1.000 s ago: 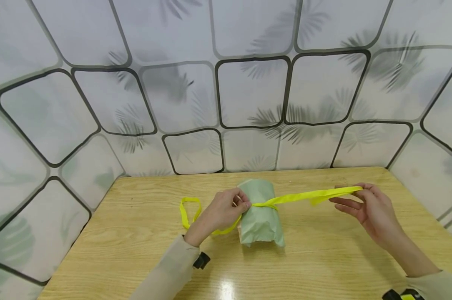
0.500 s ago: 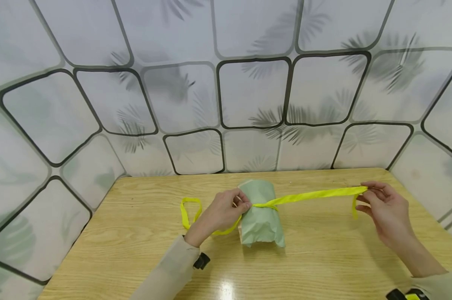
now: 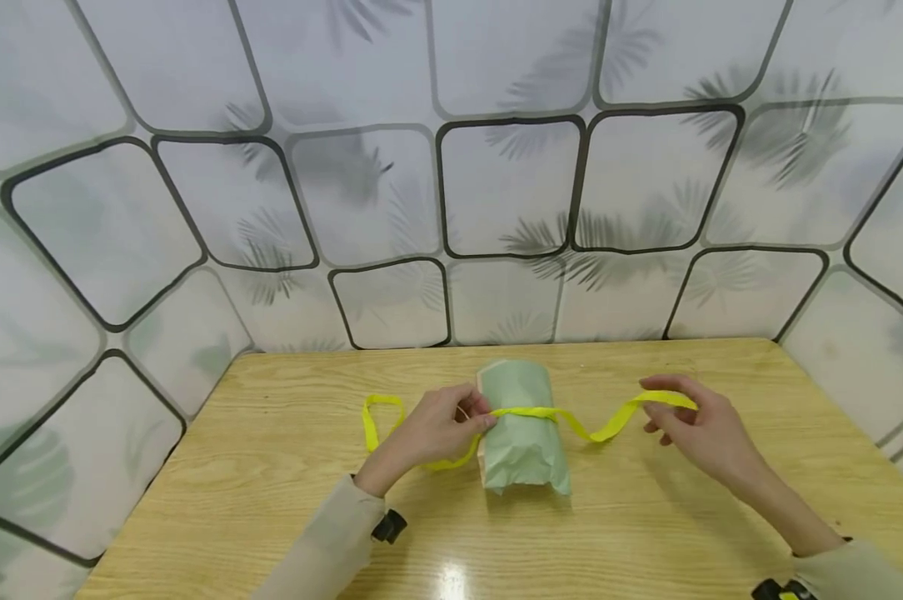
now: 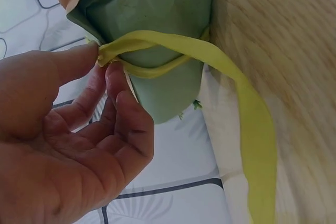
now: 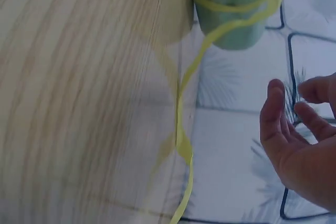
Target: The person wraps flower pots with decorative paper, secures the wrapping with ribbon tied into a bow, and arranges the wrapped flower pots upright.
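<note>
A light green paper-wrapped bundle (image 3: 522,462) lies on the wooden table, its near end crumpled, with peach paper showing at one edge. A yellow ribbon (image 3: 526,412) loops round its middle. My left hand (image 3: 444,425) pinches the ribbon at the bundle's left side; in the left wrist view, the thumb and fingertips meet on the ribbon (image 4: 149,38). To the right, my right hand (image 3: 710,429) is beside the slack, wavy ribbon tail. Its fingers are apart and loosely bent in the right wrist view, where the ribbon (image 5: 197,59) hangs away from them.
Another length of yellow ribbon (image 3: 366,425) lies looped on the table left of the bundle. The wooden table (image 3: 271,467) ends at a pale patterned backdrop (image 3: 504,192) behind and at both sides. Dark wrist-camera mounts (image 3: 389,527) sit at the sleeves.
My right hand first drew the ribbon taut further right, then came back left and let it go; the ribbon tail now sags. My left hand has stayed nearly in place.
</note>
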`<state>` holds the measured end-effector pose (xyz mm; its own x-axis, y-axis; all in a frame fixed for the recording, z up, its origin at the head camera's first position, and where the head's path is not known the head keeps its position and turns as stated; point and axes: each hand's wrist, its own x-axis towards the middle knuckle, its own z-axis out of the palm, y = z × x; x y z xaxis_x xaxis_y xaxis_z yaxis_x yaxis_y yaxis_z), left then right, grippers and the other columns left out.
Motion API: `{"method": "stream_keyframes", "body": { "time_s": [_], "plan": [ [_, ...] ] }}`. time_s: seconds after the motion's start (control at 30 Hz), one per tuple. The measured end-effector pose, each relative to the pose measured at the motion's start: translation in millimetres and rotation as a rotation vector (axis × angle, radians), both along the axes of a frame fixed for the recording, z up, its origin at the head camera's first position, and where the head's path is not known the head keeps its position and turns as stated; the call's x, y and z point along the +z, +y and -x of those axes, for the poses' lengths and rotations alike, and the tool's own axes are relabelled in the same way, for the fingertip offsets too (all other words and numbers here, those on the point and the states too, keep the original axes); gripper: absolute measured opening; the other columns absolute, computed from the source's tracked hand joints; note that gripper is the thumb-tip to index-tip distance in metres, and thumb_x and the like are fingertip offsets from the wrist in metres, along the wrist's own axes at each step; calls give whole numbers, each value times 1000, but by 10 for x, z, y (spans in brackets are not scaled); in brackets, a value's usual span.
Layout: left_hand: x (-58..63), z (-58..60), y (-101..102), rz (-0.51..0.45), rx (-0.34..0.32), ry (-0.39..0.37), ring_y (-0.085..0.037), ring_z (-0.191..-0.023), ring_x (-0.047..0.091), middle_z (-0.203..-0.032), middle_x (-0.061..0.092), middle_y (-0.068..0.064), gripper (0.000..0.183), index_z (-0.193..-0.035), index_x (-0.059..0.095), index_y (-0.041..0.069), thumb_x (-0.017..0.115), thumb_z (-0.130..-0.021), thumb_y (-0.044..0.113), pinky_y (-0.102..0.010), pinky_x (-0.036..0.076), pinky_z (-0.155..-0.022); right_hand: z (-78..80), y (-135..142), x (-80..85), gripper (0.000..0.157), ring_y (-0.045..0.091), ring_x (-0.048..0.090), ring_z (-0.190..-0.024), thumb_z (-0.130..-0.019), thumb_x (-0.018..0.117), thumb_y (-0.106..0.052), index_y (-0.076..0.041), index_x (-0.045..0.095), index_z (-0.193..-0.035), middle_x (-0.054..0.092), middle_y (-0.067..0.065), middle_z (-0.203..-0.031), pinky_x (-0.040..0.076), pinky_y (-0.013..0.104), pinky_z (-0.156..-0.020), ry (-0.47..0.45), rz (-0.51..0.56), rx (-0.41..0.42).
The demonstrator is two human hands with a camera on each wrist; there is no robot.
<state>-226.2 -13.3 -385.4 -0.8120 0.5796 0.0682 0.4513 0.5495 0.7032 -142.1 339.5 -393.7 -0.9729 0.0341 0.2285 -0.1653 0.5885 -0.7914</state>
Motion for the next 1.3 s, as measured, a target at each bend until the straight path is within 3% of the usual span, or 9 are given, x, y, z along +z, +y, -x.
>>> {"method": "stream_keyframes", "body": {
  "time_s": [0.1, 0.23, 0.33, 0.43, 0.53, 0.6, 0.97, 1.1, 1.3],
  "plan": [
    [-26, 7, -26, -9, -18, 7, -8, -78, 61, -89, 67, 5, 11, -103, 69, 17, 65, -102, 26, -25, 51, -71, 48, -297, -2, 37, 15, 74, -76, -105, 61, -20, -8, 57, -139, 63, 21, -132, 61, 33, -64, -4, -15, 133],
    [-52, 3, -31, -25, -39, 24, -8, -75, 59, -87, 67, 4, 10, -103, 70, 14, 65, -102, 23, -24, 50, -68, 148, -602, -55, 40, 16, 74, -79, -102, 65, -18, -10, 58, -140, 68, 17, -127, 60, 29, -65, 45, -70, 222],
    [-65, -4, -20, -30, -53, 39, -7, -74, 58, -86, 67, 4, 10, -103, 70, 13, 65, -102, 21, -22, 49, -67, 203, -731, -99, 34, 10, 72, -82, -98, 70, -13, -9, 66, -131, 73, 8, -108, 59, 25, -65, 129, -146, 238],
    [-62, -12, -10, -27, -68, 53, -8, -75, 59, -85, 67, 4, 10, -103, 70, 12, 65, -102, 20, -22, 49, -67, 224, -771, -127, 18, 2, 66, -76, -93, 74, -9, -9, 76, -111, 73, -1, -91, 56, 21, -62, 235, -217, 220],
    [-53, -13, -5, -18, -74, 75, -9, -75, 60, -86, 69, 2, 8, -101, 71, 12, 65, -102, 18, -23, 50, -67, 243, -763, -139, 6, -3, 61, -68, -91, 75, -5, -10, 79, -94, 72, -1, -82, 53, 20, -57, 318, -254, 213],
    [-57, -10, 0, -4, -75, 102, -8, -75, 60, -87, 70, 1, 7, -99, 71, 11, 66, -101, 15, -23, 51, -67, 263, -750, -139, 5, -5, 58, -67, -91, 75, -5, -9, 79, -91, 72, -1, -80, 51, 19, -56, 349, -275, 223],
    [-116, -12, 33, 77, -58, 256, -6, -65, 52, -83, 70, -2, 11, -87, 68, 8, 67, -98, 6, -21, 46, -60, 280, -729, -147, 7, -6, 55, -64, -89, 76, 0, -6, 80, -91, 73, 2, -78, 49, 20, -54, 295, -268, 244],
    [-124, -8, -3, 87, -32, 187, -8, -67, 53, -87, 70, -3, 9, -92, 65, 9, 64, -101, 10, -22, 46, -60, 286, -769, -191, 8, -6, 57, -65, -89, 77, -1, -8, 80, -90, 73, -1, -79, 51, 20, -56, 289, -252, 214],
    [-132, 21, -104, 58, -76, -42, -10, -63, 53, -82, 68, -4, 13, -104, 59, 10, 54, -108, 20, -24, 44, -56, 241, -815, -225, 7, -5, 57, -66, -89, 77, -5, -10, 80, -89, 71, -6, -78, 50, 19, -56, 259, -254, 159]
  ]
}}
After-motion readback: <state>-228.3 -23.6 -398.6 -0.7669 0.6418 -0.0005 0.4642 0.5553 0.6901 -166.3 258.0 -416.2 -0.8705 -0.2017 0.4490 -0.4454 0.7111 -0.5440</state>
